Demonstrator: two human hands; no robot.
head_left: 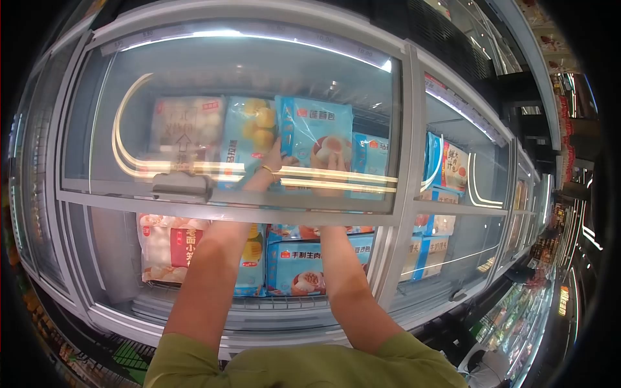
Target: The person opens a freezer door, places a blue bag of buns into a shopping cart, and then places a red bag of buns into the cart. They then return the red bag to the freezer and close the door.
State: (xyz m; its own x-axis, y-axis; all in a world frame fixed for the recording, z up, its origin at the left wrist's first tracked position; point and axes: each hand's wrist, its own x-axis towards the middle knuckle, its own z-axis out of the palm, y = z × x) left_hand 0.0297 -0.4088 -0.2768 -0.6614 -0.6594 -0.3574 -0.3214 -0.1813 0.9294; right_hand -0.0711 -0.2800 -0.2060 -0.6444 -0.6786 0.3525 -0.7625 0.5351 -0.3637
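Observation:
Both my arms reach through the freezer's opening and up behind the glass sliding door (194, 77). My left hand (274, 163), with a yellow band at the wrist, grips the left edge of a light blue bag of buns (317, 119). On the lower front of that same bag, my right hand (332, 161) is closed against the plastic; reflections blur its fingers. The bag stands upright, its bun picture facing me. Close to my left hand is another blue bag with yellow buns (249, 123). Beside my right hand leans a further blue bag (371, 152).
A pale bag of white buns (184, 126) stands at the back left. Nearer the front edge lie a red-labelled bag (165, 249) and a blue bag (294, 262). A door handle (181, 187) and a metal frame post (402, 142) border the opening.

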